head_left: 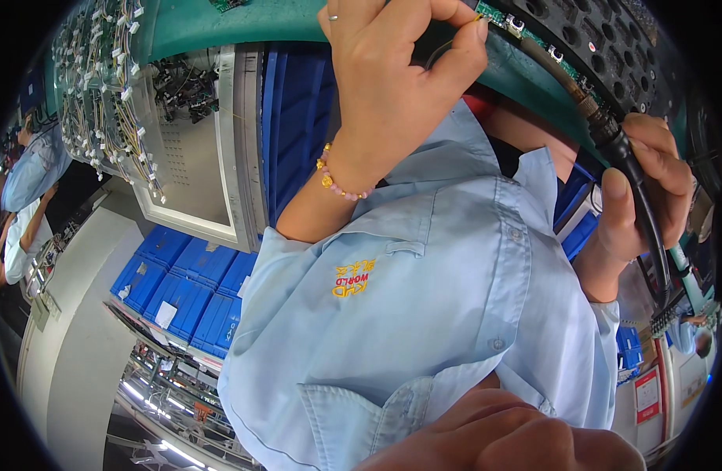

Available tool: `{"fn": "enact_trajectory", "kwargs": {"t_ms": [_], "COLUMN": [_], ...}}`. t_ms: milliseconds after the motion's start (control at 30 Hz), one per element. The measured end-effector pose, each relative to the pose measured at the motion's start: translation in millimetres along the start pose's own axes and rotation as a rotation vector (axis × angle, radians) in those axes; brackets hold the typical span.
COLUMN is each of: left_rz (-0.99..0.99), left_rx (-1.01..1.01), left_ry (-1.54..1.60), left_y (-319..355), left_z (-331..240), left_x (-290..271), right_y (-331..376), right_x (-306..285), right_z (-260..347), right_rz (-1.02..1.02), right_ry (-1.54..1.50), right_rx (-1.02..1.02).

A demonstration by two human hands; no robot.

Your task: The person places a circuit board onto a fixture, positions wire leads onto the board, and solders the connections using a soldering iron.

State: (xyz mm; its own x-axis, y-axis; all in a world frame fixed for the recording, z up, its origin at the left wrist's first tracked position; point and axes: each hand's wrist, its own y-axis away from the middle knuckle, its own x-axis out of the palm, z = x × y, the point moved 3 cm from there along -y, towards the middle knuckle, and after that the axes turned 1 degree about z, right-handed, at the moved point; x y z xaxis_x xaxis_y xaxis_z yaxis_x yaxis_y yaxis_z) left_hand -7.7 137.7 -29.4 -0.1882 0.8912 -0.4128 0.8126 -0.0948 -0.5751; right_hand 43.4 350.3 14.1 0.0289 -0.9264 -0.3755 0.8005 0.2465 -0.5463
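My left hand (408,71) is closed at the top, thumb and forefinger pinching a thin yellowish wire (478,19) at the end of a narrow green circuit board (494,14). Small silvery components sit along that board. In my right hand (651,188), at the right, is a soldering iron (612,141), gripped by its black handle. Its brownish barrel slants up and left, with the tip beside the board. Whether the tip touches anything, I cannot tell. A black cord leads from the handle down past my palm.
A black plate with round holes (604,39) lies beyond the board on the green work surface (243,23). Bundles of wires with white connectors (110,94) hang at the left. Below are a metal tray (192,157) and blue bins (184,298). Other people (31,173) work at far left.
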Motion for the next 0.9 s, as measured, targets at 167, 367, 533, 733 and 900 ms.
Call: {"fn": "enact_trajectory", "kwargs": {"t_ms": [167, 367, 533, 733, 900], "left_rz": [0.031, 0.022, 0.033, 0.031, 0.041], "left_rx": [0.000, -0.060, -0.048, -0.042, -0.062], "left_ry": [0.080, 0.124, 0.075, 0.075, 0.087], "left_y": [-2.0, 1.5, 1.2, 1.8, 1.5], "left_z": [1.1, 5.2, 6.4, 7.1, 6.0], "left_x": [-3.9, 0.1, 2.0, 3.7, 3.1], "right_y": [1.7, 1.9, 0.2, 0.3, 0.2], "right_x": [-4.0, -2.7, 1.4, 1.7, 2.4], "right_z": [0.0, -0.1, 1.8, 3.1, 2.5], "right_rz": [0.001, 0.004, 0.000, 0.026, 0.036], "right_ry": [0.009, -0.017, -0.009, 0.050, 0.024], "right_rx": [0.004, -0.004, -0.021, 0.008, 0.043]}}
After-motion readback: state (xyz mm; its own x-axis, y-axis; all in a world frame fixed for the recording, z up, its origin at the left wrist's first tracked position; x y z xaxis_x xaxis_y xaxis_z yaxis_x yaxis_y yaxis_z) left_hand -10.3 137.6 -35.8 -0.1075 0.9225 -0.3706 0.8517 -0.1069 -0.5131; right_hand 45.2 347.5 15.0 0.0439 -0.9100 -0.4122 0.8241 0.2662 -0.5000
